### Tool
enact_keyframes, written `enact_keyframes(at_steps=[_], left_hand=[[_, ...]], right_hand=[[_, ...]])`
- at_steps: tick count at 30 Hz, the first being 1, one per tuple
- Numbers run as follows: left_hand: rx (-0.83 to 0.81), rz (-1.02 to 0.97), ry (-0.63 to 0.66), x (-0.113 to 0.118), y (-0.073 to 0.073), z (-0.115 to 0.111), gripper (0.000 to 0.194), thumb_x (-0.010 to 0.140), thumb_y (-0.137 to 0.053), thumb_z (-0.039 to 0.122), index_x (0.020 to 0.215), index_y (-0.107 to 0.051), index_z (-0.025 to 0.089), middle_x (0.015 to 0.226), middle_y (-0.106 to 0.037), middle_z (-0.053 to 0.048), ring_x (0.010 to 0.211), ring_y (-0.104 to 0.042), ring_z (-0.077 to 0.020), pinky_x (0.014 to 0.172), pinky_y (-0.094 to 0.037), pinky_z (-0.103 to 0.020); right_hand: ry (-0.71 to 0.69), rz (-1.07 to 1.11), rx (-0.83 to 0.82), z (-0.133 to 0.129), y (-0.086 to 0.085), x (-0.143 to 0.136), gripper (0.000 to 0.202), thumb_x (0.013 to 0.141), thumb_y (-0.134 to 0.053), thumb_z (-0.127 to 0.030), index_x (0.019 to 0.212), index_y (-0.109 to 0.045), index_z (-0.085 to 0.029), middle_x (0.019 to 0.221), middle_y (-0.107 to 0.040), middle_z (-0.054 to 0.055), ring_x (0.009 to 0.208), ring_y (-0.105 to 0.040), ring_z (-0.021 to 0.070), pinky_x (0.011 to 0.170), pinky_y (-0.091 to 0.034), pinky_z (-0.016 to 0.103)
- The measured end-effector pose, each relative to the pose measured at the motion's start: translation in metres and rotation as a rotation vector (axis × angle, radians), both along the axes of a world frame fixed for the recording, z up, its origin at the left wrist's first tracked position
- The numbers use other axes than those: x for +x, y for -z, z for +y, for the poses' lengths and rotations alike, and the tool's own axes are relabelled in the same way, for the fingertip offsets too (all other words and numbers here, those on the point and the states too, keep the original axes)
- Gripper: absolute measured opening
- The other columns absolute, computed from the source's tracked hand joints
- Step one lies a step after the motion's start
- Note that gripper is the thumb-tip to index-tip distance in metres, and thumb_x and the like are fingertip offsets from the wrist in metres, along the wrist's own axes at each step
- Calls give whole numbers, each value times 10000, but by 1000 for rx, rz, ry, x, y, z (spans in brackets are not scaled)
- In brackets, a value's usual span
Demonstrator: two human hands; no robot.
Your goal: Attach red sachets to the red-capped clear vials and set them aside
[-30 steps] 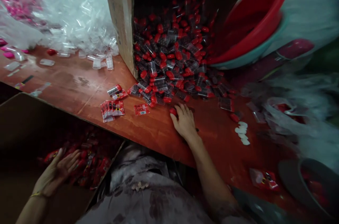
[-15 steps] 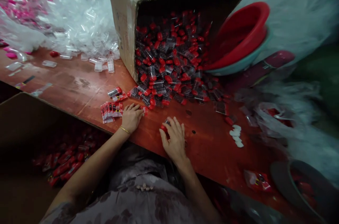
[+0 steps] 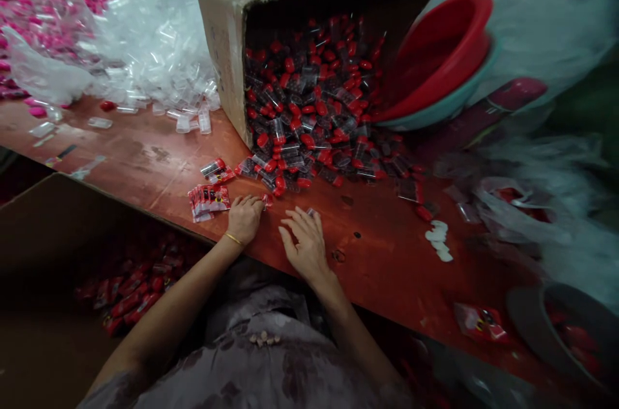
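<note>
The step in hand looks like close handwork: the left hand [image 3: 245, 219] lies with fingers bent at a small red printed plastic wrapper [image 3: 267, 201] just past its fingertips, and whether they pinch it cannot be told. Just right of it, the right hand [image 3: 305, 242] has its thumb apart from its fingers; a small transparent plastic piece [image 3: 311, 211] shows beyond the fingertips, and a grip on it cannot be made out. Bringing wrapper and piece together would call for a light pinch, I judge. Left of the left hand, nearby, lies a fanned stack of red-and-white printed sachets [image 3: 209, 201]; beyond both hands, red-capped transparent tubes [image 3: 304, 106] spill from a brown cardboard box [image 3: 222, 54], limiting forward reach. The reddish wooden table's [image 3: 387, 254] front edge runs close below both wrists; its surface stretches rightward from the right hand toward white discs [image 3: 439, 241].
</note>
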State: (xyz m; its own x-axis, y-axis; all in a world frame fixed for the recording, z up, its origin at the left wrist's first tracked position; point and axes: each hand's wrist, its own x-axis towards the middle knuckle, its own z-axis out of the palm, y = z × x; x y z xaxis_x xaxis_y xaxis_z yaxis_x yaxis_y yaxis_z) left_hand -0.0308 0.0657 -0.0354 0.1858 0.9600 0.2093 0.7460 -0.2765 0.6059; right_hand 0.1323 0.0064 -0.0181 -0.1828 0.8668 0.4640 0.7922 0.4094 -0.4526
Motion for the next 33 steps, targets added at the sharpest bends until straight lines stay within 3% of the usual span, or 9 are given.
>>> enact_keyframes(at_steps=[3, 7, 10, 12, 17, 22, 27, 30, 33], left_hand=[[-102, -258, -66, 1, -2, -2, 156, 771, -548, 194, 767, -700, 227, 920, -716, -88, 937, -616, -245, 985, -334, -424], [-472, -1010, -245, 4, -17, -13, 154, 657, -671, 247, 808, -689, 222, 863, -717, -42, 854, -641, -220, 888, -438, -396], [-798, -1496, -223, 7, -30, -26, 184, 630, -700, 242, 811, -674, 217, 817, -708, -14, 833, -651, -188, 880, -453, -366], [-927, -1619, -193, 11, -35, -35, 183, 641, -700, 225, 821, -672, 221, 800, -703, -4, 808, -650, -165, 869, -458, -339], [-983, -1609, -100, 26, -38, -50, 180, 687, -693, 243, 852, -666, 175, 774, -691, -22, 722, -629, -140, 788, -466, -287], [-832, -1550, -57, 34, -41, -57, 537, 742, -518, 616, 843, -692, 117, 873, -702, -101, 881, -620, -212, 808, -454, -301], [-506, -1290, -141, 36, -36, -57, 336, 663, -716, 398, 897, -723, 157, 864, -714, -37, 836, -608, -165, 844, -424, -274], [-464, -1325, -204, 39, -34, -53, 313, 675, -704, 386, 899, -729, 169, 868, -716, -37, 833, -609, -155, 837, -426, -272], [-503, -1365, -200, 44, -37, -53, 293, 653, -717, 396, 833, -736, 166, 794, -710, -31, 756, -604, -138, 766, -445, -255]], right_hand=[[3, 49, -4, -5, 1, 6, 174, 864, -481, -239, 919, -641, -198, 1059, -680, 73, 1101, -559, 241, 1044, -275, 510], [2, 240, -73, -8, 1, 10, 200, 859, -489, -256, 993, -625, -196, 1059, -673, 90, 1057, -583, 217, 970, -408, 425], [9, 464, -196, -5, -2, 5, 283, 864, -489, -287, 1120, -563, -193, 1117, -641, 101, 1036, -592, 193, 911, -466, 358], [-29, 604, -257, -2, -6, -1, 332, 869, -480, -304, 1182, -518, -198, 1166, -614, 98, 1053, -585, 183, 917, -463, 342], [-88, 726, -365, 7, -12, -11, 277, 833, -519, -309, 1072, -602, -197, 1053, -666, 63, 967, -613, 184, 875, -469, 317], [-19, 831, -377, 8, -7, -9, 205, 806, -521, -267, 945, -653, -194, 921, -698, 34, 826, -633, 169, 770, -494, 286], [11, 926, -377, 6, -6, -9, 241, 779, -588, -292, 996, -619, -192, 956, -676, 47, 869, -616, 163, 816, -481, 292], [-55, 1062, -489, 2, -5, -14, 263, 767, -613, -314, 1005, -616, -204, 977, -668, 38, 888, -608, 154, 838, -469, 288], [-73, 1190, -549, -1, -1, -20, 181, 792, -581, -341, 889, -637, -198, 817, -665, 2, 765, -595, 128, 757, -470, 256]])
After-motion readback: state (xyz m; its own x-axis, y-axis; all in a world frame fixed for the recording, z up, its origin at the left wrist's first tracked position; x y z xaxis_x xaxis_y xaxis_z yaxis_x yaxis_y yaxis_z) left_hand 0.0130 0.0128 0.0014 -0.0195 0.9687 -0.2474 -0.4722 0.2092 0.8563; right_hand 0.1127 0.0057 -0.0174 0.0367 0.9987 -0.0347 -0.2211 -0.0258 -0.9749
